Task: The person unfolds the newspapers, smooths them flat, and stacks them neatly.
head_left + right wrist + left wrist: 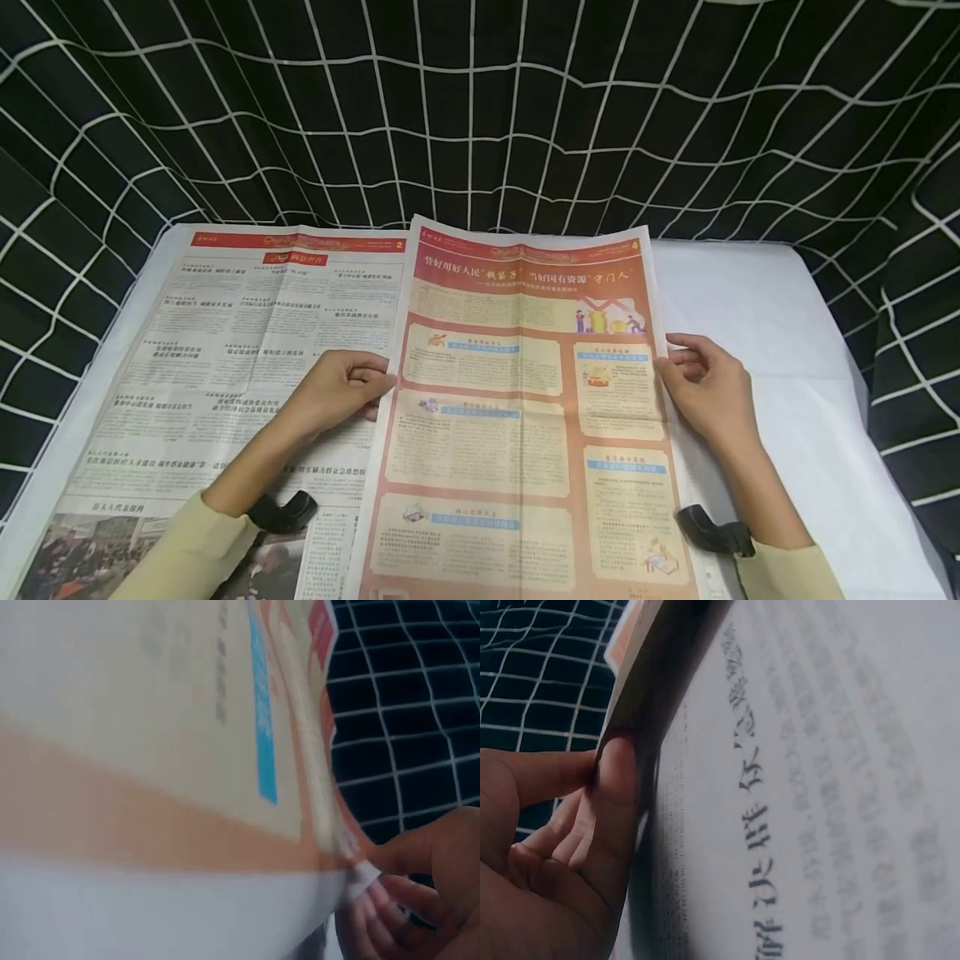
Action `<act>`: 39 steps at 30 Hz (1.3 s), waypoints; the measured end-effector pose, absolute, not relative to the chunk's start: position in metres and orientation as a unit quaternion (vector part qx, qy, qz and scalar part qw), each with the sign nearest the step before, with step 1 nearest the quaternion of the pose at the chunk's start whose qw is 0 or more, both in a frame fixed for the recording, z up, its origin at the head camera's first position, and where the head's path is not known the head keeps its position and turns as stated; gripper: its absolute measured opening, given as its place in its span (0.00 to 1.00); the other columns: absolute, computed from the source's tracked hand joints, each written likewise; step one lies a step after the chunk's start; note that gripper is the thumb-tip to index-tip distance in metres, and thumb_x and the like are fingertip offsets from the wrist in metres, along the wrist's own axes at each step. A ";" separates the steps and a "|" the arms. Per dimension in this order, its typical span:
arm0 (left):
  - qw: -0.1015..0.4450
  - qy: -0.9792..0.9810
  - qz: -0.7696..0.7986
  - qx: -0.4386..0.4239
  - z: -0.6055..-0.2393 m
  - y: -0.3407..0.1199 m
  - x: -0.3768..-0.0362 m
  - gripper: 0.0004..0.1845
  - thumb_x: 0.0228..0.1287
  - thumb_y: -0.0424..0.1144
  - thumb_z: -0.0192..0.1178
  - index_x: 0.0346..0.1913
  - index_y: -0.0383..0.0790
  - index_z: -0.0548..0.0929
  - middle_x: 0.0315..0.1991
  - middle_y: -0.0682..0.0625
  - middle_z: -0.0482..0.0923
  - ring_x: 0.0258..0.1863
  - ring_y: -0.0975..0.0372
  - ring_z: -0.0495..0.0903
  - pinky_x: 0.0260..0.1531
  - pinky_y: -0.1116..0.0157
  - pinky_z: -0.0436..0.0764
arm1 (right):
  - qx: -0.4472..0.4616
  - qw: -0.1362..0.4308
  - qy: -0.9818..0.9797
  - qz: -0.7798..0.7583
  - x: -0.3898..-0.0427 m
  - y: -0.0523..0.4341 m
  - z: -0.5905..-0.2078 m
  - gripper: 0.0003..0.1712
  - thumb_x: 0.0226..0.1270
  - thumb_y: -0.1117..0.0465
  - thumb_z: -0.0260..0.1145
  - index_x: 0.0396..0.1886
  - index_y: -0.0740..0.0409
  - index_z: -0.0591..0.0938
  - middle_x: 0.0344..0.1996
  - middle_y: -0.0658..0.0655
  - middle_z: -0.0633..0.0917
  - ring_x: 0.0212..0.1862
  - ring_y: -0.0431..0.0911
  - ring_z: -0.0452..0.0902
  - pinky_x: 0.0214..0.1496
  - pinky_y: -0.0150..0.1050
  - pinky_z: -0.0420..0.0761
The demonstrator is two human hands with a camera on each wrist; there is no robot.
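Note:
An orange-printed newspaper sheet (543, 433), with a red header and pale text boxes, stands slightly raised in the middle of the head view. My left hand (333, 392) pinches its left edge between thumb and index finger. On the opposite side my right hand (708, 392) pinches the right edge. The left wrist view shows the thumb and fingertip of the left hand (562, 862) meeting at the paper's edge. In the right wrist view, the sheet bends toward the right hand (420, 892) at its margin. A mostly black-and-white newspaper page (202, 333) lies at left, partly under my left forearm.
White cloth (780, 333) covers the table, showing to the right of the newspaper. A black curtain (480, 108) with a white grid surrounds the back and sides. Black wrist straps (712, 532) sit on both forearms.

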State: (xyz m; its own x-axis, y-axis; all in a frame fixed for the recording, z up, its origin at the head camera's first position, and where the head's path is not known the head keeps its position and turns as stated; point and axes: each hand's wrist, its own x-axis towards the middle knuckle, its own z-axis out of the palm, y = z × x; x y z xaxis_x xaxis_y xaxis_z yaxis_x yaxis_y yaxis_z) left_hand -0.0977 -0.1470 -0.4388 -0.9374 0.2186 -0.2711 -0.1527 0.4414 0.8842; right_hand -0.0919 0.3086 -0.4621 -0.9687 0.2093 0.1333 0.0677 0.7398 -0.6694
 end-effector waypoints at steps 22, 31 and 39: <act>0.235 0.720 0.652 0.042 -0.405 -0.137 -0.094 0.19 0.74 0.38 0.65 0.58 0.26 0.80 0.39 0.53 0.92 0.34 0.64 0.90 0.35 0.66 0.89 | 0.150 0.043 -0.873 0.463 -0.069 0.180 -0.411 0.15 0.74 0.66 0.69 0.57 0.60 0.87 0.51 0.59 0.90 0.46 0.47 0.88 0.47 0.38 0.90; 0.231 0.716 0.657 0.051 -0.397 -0.101 -0.091 0.11 0.71 0.40 0.69 0.47 0.36 0.82 0.34 0.54 0.89 0.32 0.66 0.84 0.30 0.68 0.85 | 0.142 -0.047 -0.799 0.582 -0.059 0.136 -0.402 0.25 0.76 0.58 0.70 0.69 0.57 0.80 0.57 0.58 0.88 0.55 0.47 0.87 0.53 0.35 0.89; 0.230 0.714 0.658 0.063 -0.403 -0.085 -0.089 0.11 0.70 0.42 0.70 0.43 0.38 0.82 0.31 0.53 0.88 0.25 0.64 0.81 0.30 0.66 0.82 | 0.113 -0.097 -0.782 0.605 -0.054 0.123 -0.402 0.32 0.74 0.56 0.71 0.74 0.54 0.74 0.58 0.59 0.84 0.53 0.47 0.87 0.52 0.35 0.88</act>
State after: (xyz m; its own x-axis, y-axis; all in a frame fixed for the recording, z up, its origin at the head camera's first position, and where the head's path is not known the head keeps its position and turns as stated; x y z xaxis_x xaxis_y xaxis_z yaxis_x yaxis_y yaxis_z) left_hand -0.0891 -0.0848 -0.4029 -0.8861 0.3934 -0.2450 -0.2121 0.1258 0.9691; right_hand -0.0539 0.1226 -0.4019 -0.9554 -0.2950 -0.0147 -0.0596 0.2412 -0.9686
